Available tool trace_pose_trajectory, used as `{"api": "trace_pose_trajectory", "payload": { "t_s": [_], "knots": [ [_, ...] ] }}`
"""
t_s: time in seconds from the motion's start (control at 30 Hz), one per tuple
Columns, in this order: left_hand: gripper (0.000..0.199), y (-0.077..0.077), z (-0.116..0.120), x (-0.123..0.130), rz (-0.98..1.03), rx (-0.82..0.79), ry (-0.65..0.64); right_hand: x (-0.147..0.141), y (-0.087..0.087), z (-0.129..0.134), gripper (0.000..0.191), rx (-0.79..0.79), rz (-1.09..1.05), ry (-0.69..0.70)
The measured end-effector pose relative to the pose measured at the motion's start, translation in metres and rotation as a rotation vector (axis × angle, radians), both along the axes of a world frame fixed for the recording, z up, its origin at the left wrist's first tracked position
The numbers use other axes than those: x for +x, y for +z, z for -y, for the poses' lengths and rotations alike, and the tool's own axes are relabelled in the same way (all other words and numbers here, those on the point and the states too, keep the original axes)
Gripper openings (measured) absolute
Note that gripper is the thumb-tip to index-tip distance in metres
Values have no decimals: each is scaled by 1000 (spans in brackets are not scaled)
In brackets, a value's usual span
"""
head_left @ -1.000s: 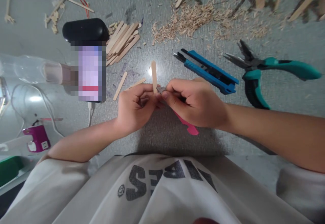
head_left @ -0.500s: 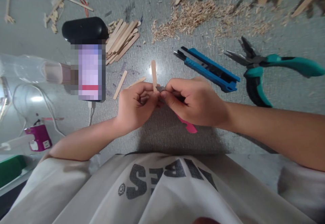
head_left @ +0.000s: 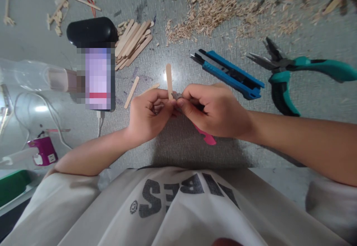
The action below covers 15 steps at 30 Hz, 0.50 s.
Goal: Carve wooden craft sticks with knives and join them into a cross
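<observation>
My left hand [head_left: 150, 115] pinches the lower end of a popsicle stick [head_left: 169, 78] that points away from me. Between the thumb and forefinger of my right hand [head_left: 214, 108] is a small grey metal piece [head_left: 176, 95], perhaps a blade; most of it is covered. Its tip touches the stick's edge near my left fingertips. A flat pink piece [head_left: 209, 139] shows below my right palm, its other end hidden. Two loose popsicle sticks, one a slim stick [head_left: 132, 92], lie just beyond my left hand.
Beyond my right hand lie a blue utility knife [head_left: 230, 74] and teal-handled pliers [head_left: 281, 67]. A stick pile [head_left: 134, 43], black case [head_left: 92, 32] and plugged-in phone [head_left: 97, 76] are at left. Wood shavings [head_left: 206, 19] spread across the back. A purple adapter [head_left: 44, 151] sits far left.
Both hands keep their grip on the stick and the grey metal piece, nearly in place. The stick and metal piece have shifted only slightly; the whole view has moved a little.
</observation>
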<state>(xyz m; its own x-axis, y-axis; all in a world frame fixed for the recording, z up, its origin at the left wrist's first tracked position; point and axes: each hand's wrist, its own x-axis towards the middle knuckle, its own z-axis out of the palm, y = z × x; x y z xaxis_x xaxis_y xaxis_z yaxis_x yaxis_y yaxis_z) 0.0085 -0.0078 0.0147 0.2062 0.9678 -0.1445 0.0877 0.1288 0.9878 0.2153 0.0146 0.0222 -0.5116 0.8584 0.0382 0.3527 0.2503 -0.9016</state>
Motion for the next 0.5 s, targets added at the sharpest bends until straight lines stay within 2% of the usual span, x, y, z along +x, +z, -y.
{"api": "trace_pose_trajectory", "payload": {
  "t_s": [0.13, 0.23, 0.33, 0.5],
  "knots": [
    [43, 0, -1, 0, -18, 14, 1, 0, -3, 1, 32, 65, -14, -1],
    [27, -1, -1, 0, -33, 59, -4, 1, -4, 1, 33, 122, -13, -13],
    [9, -2, 0, 0, -63, 105, -17, 2, -5, 1, 32, 114, 21, -4],
    [13, -3, 4, -4, -240, 167, -39, 1, -5, 1, 30, 90, 96, -1]
  ]
}}
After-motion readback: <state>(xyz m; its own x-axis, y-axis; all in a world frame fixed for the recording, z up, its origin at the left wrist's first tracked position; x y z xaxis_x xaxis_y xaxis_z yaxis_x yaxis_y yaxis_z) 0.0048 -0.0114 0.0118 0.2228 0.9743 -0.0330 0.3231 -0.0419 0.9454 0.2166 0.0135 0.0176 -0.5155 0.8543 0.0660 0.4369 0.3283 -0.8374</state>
